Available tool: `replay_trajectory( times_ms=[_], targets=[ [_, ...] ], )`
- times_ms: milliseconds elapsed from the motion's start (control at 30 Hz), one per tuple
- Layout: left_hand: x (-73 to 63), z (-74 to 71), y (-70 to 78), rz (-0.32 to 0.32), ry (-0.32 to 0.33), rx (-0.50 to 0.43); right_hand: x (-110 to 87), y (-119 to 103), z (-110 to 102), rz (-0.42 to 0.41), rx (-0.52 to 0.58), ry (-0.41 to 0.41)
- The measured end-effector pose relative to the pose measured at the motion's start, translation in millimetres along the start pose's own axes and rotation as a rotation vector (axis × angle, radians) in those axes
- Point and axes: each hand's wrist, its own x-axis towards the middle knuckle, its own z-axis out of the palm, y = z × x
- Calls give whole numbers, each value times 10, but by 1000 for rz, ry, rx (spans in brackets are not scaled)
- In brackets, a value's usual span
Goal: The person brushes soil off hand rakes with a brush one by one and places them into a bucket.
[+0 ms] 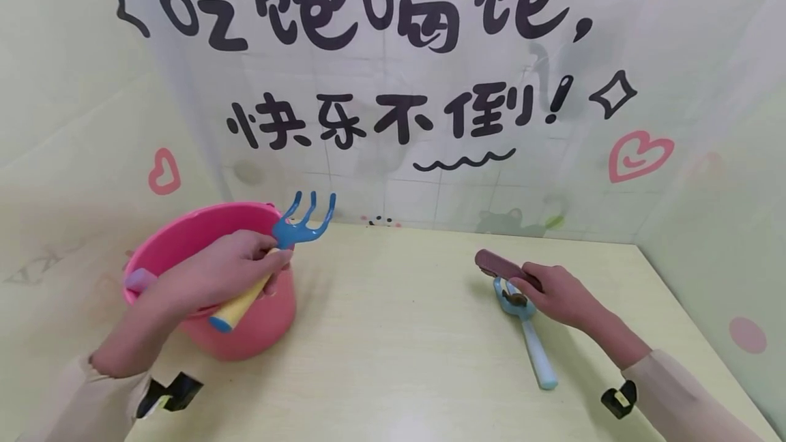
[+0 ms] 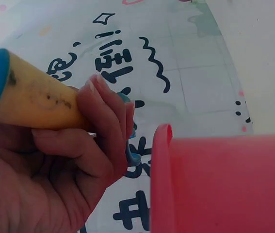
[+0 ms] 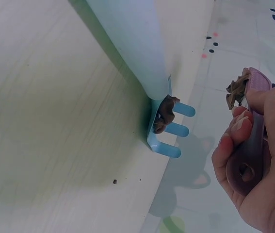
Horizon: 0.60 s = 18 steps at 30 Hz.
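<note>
My left hand grips a toy hand rake by its yellow handle, its blue three-tined head pointing up and away. Hand and rake are above the front right rim of a pink bucket. On the right, my right hand holds a small mauve brush-like tool with a hole in its handle end. Crumpled brown leaf bits cling to its underside. Just below it, a light blue pronged tool lies on the table, a brown dried leaf in its head.
A purple piece shows at the bucket's left rim. The pale wood table meets a printed curtain at the back and sides. Dark crumbs lie on the tabletop. Each wrist bears a small black device.
</note>
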Motion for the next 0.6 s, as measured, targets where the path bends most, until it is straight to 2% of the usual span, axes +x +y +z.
replay_trajectory(
  times_ms=[100, 200, 433, 533, 600],
  targets=[
    [-31, -108, -50, 1, -14, 11, -4, 4, -8, 0, -1, -1],
    [-54, -192, -95, -26, -31, 18, -16, -1, -32, 3, 0, 2],
    [-120, -332, -277, -64, -40, 107, -33, 14, -57, -14, -11, 11],
    [-162, -386, -371, -83, -48, 93, -43, 25, -70, -22, -23, 24],
    [-179, -412, -433, -93, -68, 47, -56, 33, -82, -20, -28, 31]
  ],
)
